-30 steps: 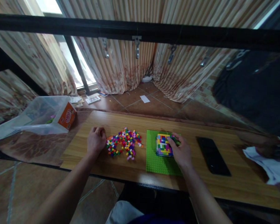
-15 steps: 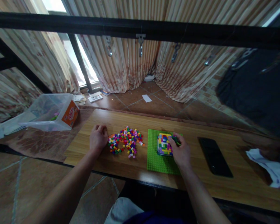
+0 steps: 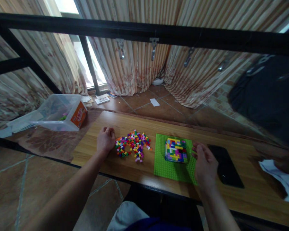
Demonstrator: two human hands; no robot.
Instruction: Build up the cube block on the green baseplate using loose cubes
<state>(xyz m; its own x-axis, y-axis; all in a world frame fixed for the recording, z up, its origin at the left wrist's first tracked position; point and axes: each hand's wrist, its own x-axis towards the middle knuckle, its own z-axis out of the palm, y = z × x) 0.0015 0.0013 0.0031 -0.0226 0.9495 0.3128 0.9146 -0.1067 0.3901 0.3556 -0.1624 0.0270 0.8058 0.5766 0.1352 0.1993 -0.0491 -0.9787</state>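
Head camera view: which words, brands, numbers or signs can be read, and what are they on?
No text is readable.
Orange label on the clear plastic bin: pale lettering, too blurred.
White printed paper on the floor: dark print, too small.
Loose toy bricks: no lettering visible.

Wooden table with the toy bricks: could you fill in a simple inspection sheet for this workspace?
Surface: wood-grain table.
Work items: multicoloured brick build on a green studded baseplate; loose bricks scattered to the left.
Clutter: black phone right of the baseplate; white sheet, paper or cloth unclear, farther right.
Left hand: fingers bent, beside the loose bricks; grip unclear.
Right hand: fingers curled near the baseplate's right edge, apart from the build; grip unclear.
Cables: nothing seen.
Surroundings: clear plastic bin with orange label, striped curtains, tiled floor, black bar with metal clips.
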